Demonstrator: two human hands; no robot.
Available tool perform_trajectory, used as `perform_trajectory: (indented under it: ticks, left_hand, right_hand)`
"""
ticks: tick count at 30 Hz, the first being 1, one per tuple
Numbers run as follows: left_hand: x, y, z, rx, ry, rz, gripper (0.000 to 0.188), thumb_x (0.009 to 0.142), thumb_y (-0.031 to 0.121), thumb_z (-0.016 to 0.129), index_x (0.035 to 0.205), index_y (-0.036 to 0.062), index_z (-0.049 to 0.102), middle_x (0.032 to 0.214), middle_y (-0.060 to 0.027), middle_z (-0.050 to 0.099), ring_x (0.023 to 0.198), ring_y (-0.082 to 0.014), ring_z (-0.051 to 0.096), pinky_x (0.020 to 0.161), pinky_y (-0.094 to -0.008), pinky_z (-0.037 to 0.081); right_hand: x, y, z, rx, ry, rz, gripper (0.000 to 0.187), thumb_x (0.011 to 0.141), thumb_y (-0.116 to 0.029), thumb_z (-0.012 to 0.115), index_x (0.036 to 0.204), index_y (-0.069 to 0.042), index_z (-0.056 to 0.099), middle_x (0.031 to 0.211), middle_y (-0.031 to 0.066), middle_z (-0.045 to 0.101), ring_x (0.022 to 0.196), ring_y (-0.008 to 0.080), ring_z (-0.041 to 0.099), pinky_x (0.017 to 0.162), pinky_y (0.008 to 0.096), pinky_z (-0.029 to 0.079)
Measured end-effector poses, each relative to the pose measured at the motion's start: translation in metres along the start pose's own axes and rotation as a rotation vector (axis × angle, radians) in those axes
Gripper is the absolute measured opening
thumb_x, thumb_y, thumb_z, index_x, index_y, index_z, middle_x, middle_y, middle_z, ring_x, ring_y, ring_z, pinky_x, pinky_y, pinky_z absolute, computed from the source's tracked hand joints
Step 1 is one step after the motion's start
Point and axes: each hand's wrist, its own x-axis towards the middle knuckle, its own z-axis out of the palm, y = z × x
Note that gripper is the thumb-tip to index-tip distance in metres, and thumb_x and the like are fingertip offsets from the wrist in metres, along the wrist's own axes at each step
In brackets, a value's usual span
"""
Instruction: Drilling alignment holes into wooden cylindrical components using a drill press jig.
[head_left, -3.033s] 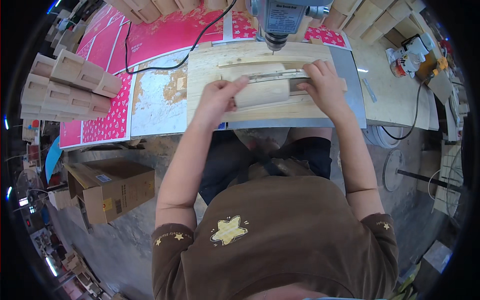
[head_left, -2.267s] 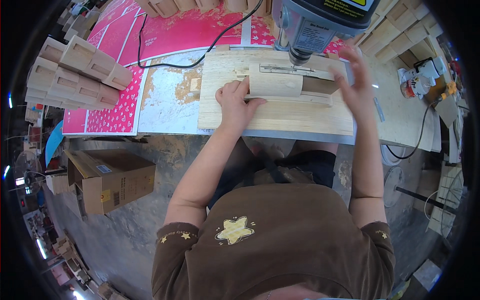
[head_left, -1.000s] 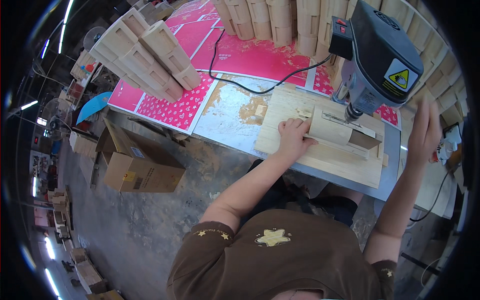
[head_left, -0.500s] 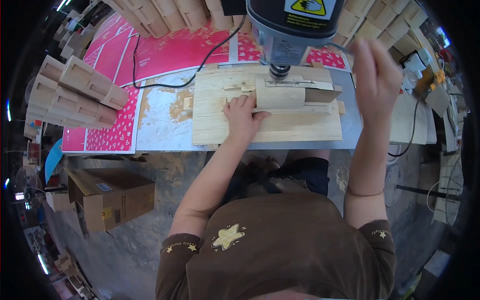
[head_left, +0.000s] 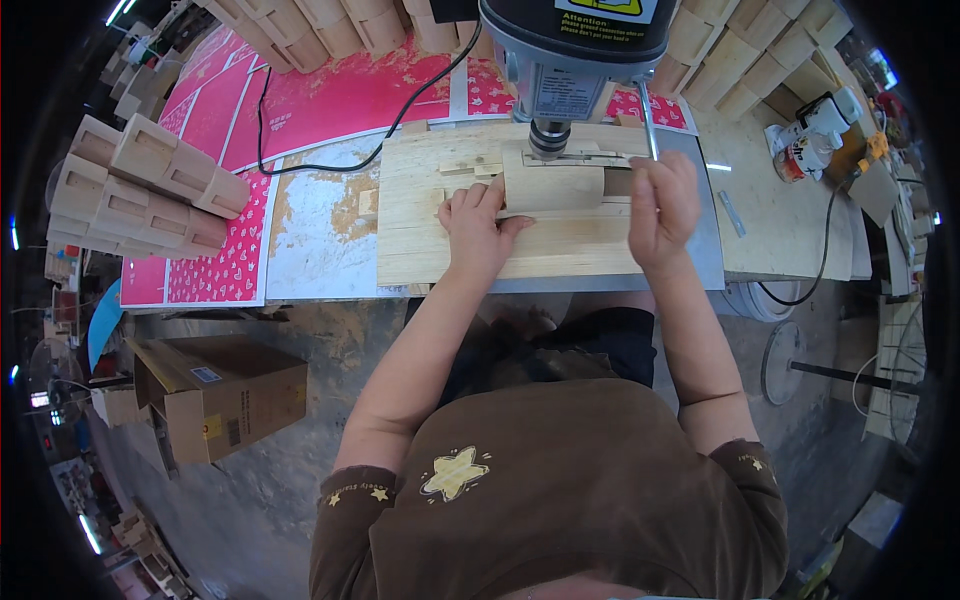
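My right hand (head_left: pixel 664 210) is closed round the end of the metal feed lever (head_left: pixel 649 125) of a drill press (head_left: pixel 575 75). Under its head, the chuck (head_left: pixel 549 138) hangs over the far side of a pale, rounded wooden piece (head_left: pixel 553 192). That piece lies on a flat wooden jig board (head_left: pixel 430 258) with small strips fixed to it. At the piece's left end, my left hand (head_left: pixel 475 230) holds it, thumb along the near edge and fingers bent over the end. The drill bit's tip cannot be made out.
Stacked wooden pieces (head_left: pixel 150 185) stand at the left on pink printed sheeting (head_left: pixel 350 110), with more along the back. A black cable (head_left: pixel 385 150) curves over the bench. To the right are a white tub (head_left: pixel 800 155) and a small flat tool (head_left: pixel 732 213). A cardboard box (head_left: pixel 250 390) sits below left.
My right hand has come down and to the left, and the lever now points toward me. My left hand stays at the wooden piece's end. The view has shifted slightly.
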Motion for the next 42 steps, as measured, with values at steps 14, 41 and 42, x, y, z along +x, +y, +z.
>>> perform_trajectory:
  ticks: [14,41,42]
  left_hand:
    - [0.015,-0.001,-0.006,-0.364,-0.152,-0.182,0.045,0.06,0.027,0.08,0.099,0.0097,0.065,0.086,0.0001,0.056,0.086,-0.0168,0.054,0.089,-0.0387,0.026]
    - [-0.001,-0.016,-0.116,-0.889,-0.176,-0.948,0.037,0.075,0.031,0.074,0.073,-0.0038,0.061,0.06,-0.0036,0.057,0.046,-0.0058,0.045,0.044,-0.0207,0.035]
    - [0.001,-0.012,-0.113,-0.904,-0.184,-0.928,0.037,0.075,0.031,0.074,0.073,-0.0038,0.061,0.06,-0.0036,0.057,0.046,-0.0058,0.045,0.044,-0.0207,0.035]
  right_hand:
    - [0.155,0.05,0.005,-0.102,-0.13,0.268,0.037,0.092,-0.031,0.045,0.082,0.002,0.06,0.068,0.0129,0.056,0.068,0.023,0.055,0.066,0.0342,0.043]
    - [-0.032,0.027,-0.018,-0.166,-0.693,0.233,0.028,0.072,-0.016,0.069,0.096,-0.007,0.057,0.089,0.0067,0.055,0.088,0.0278,0.051,0.078,0.0388,0.039]
    - [-0.031,0.025,-0.019,-0.167,-0.69,0.221,0.028,0.072,-0.016,0.069,0.095,-0.007,0.057,0.089,0.0068,0.055,0.088,0.0279,0.051,0.078,0.039,0.039]
